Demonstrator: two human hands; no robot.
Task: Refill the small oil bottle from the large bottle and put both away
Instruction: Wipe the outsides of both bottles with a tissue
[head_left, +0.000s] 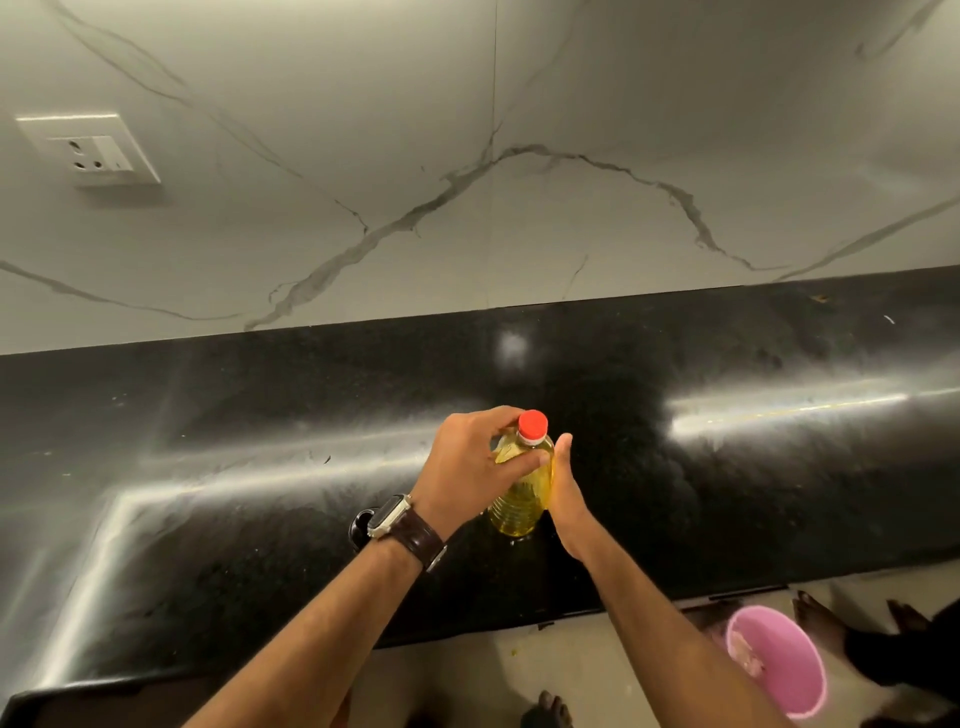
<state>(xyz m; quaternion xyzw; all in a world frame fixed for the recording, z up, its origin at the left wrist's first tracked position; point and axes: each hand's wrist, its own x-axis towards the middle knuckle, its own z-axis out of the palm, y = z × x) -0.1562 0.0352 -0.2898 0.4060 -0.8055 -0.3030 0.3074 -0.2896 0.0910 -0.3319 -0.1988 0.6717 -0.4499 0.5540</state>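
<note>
White wall socket plate (91, 150) on veined marble backsplash (519, 130). Glossy black stone counter (208, 415) below. Left hand (475, 467) grips shoulder of clear red-capped plastic bottle of yellow oil (522, 493), upright at counter centre; right hand (563, 486) flat against its side, fingers straight. Pink plastic bucket (779, 665) on floor, right.

Oil bottle (521, 496) with red cap (533, 426) upright on black counter (208, 441), left hand (475, 467) gripping its shoulder from 9 o'clock, right hand (563, 486) flat against its 3 o'clock side, pink bucket (774, 660) at 4 o'clock on floor.
</note>
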